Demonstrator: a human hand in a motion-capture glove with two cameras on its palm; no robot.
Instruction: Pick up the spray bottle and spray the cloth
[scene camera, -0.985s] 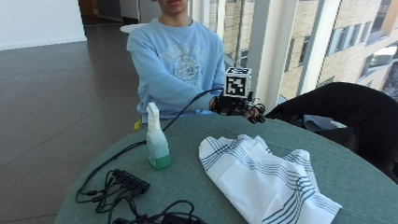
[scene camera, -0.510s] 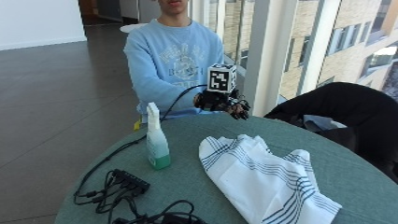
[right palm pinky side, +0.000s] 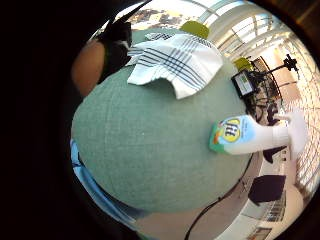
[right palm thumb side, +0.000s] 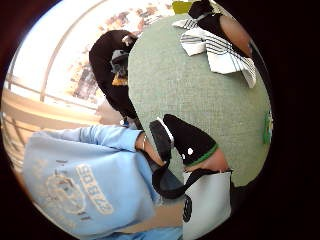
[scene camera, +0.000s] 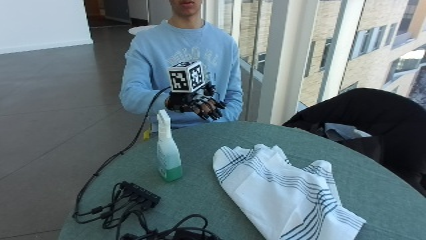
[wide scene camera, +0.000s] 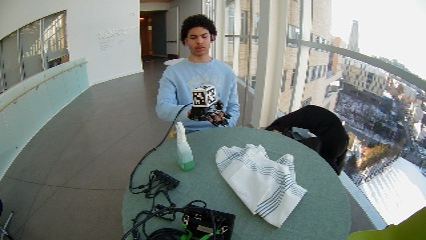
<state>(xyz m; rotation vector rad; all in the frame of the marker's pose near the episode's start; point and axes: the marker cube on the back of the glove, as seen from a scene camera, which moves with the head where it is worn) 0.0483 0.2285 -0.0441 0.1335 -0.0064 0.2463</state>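
Note:
A white spray bottle (scene camera: 168, 150) with a green base stands upright on the left part of the round green table (scene camera: 219, 135). A white cloth with dark stripes (scene camera: 279, 192) lies crumpled to its right. My gloved right hand (scene camera: 198, 104) hovers in the air over the table's far edge, just above and behind the bottle, apart from it. Its fingers hang loosely curled and hold nothing. The little finger side palm view has the bottle (right palm pinky side: 250, 135) on the table and the cloth (right palm pinky side: 175, 60) beyond it. In the thumb side palm view the cloth (right palm thumb side: 220, 45) lies across the table.
A black power strip with tangled cables (scene camera: 136, 195) lies at the table's front left, and a black box (wide scene camera: 206, 222) sits at the front edge. A dark jacket (scene camera: 369, 112) is draped over a chair at the right.
My right hand has moved left along the table's far edge, from behind the cloth to just behind the spray bottle. Bottle and cloth have not moved.

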